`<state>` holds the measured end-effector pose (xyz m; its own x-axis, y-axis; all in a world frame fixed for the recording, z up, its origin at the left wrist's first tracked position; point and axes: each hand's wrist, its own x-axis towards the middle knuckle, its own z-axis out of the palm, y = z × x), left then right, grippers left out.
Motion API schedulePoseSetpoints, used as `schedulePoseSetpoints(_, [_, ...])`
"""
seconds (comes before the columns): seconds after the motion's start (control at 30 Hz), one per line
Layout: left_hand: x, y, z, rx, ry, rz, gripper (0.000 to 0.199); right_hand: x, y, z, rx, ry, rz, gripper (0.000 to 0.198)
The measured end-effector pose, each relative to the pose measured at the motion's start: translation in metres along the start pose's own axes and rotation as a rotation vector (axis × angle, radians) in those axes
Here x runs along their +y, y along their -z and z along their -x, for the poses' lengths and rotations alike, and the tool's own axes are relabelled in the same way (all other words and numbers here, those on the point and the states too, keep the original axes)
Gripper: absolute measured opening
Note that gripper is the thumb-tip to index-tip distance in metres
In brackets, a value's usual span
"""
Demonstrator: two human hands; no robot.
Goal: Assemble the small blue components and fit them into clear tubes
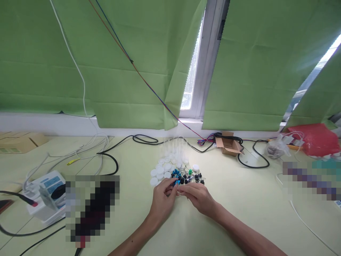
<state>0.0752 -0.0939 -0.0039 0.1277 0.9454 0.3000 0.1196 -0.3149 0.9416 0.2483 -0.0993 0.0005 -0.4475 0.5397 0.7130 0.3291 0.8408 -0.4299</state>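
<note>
My left hand (pixel 163 199) and my right hand (pixel 200 197) meet at the fingertips over the table's near middle. Both are closed in a pinch, and whatever lies between the fingers is too small and too covered to name. Just beyond them is a pile of small blue pieces (pixel 176 173), partly hidden by my left fingers. To its right lie several small black pieces (pixel 196 177) with thin metal stems, and one green piece (pixel 190 171). White round caps (pixel 160 170) cluster behind my left hand, with clear tubes (pixel 174 149) seeming to stretch behind them.
A small open cardboard box (pixel 229 147) and a coiled black cable (pixel 254 165) lie at the back right. Near the right edge are a plastic bag (pixel 275 148) and a red package (pixel 314 139). At left stands a white power strip (pixel 46 199) with cords. Green curtains (pixel 133 89) hang behind.
</note>
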Motion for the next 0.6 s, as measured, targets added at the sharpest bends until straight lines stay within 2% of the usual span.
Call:
schedulePoseSetpoints(0.27, [0.0085,-0.0007,0.001,-0.015,-0.022,-0.073,0.023,-0.0018,-0.0019,0.0005,0.102,0.017,0.074,0.005])
schedulePoseSetpoints(0.6, [0.0082,-0.0005,0.004,-0.044,-0.035,-0.078,0.024,-0.0053,-0.0024,0.0004,0.062,-0.019,0.149,0.02])
